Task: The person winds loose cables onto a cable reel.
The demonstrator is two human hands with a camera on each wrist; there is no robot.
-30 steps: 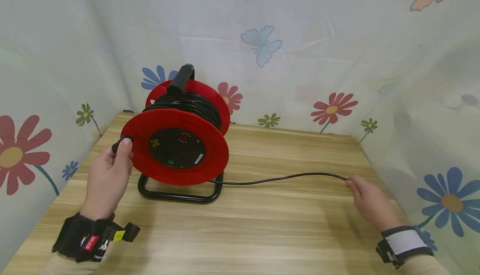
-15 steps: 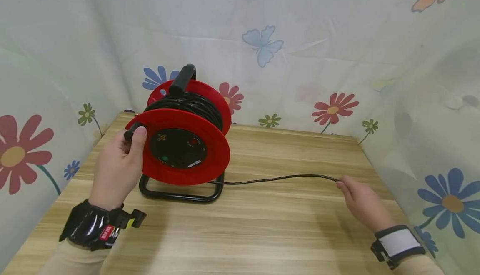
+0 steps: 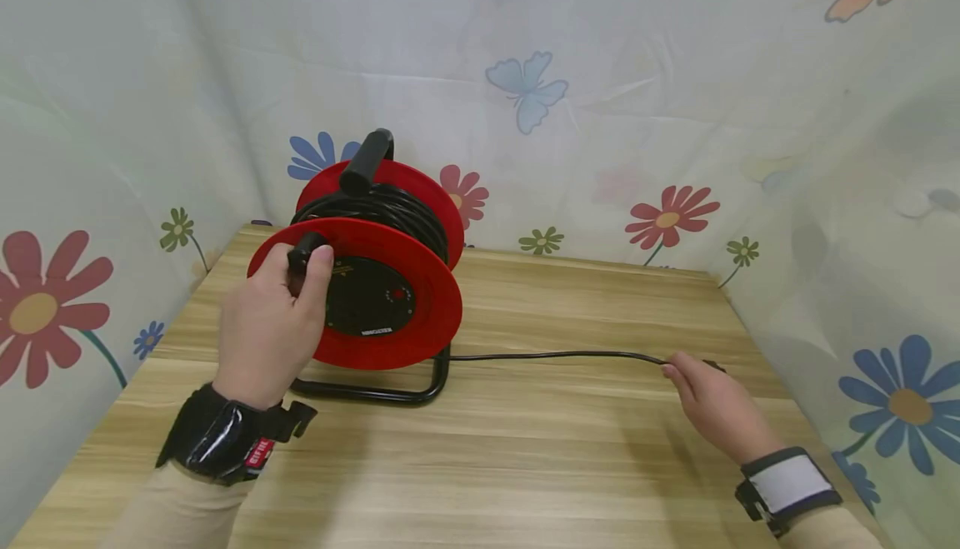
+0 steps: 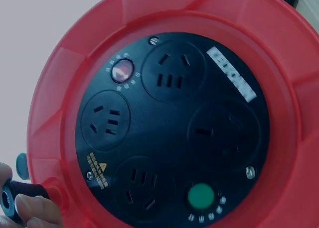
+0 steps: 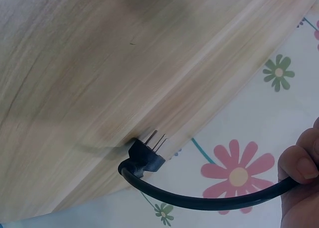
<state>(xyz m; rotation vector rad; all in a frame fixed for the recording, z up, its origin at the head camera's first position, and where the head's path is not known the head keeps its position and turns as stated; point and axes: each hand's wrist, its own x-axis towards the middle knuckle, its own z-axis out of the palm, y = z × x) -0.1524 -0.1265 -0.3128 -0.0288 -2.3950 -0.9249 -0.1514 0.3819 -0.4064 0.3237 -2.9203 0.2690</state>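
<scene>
Crank (image 3: pixel 305 251) in left hand (image 3: pixel 268 328); cable (image 3: pixel 555 355) in right hand (image 3: pixel 722 407).

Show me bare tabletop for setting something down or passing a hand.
Bare tabletop lies behind the power cord, right of the cable reel, up to the floral backdrop, and in front of the cord, between the forearms. Crowded: at left, where the left hand grips the reel's crank knob; at right, around the right hand and plug.

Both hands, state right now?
Left hand: gripping the black knob on the red reel.
Right hand: holding the black cable near its plug.
</scene>
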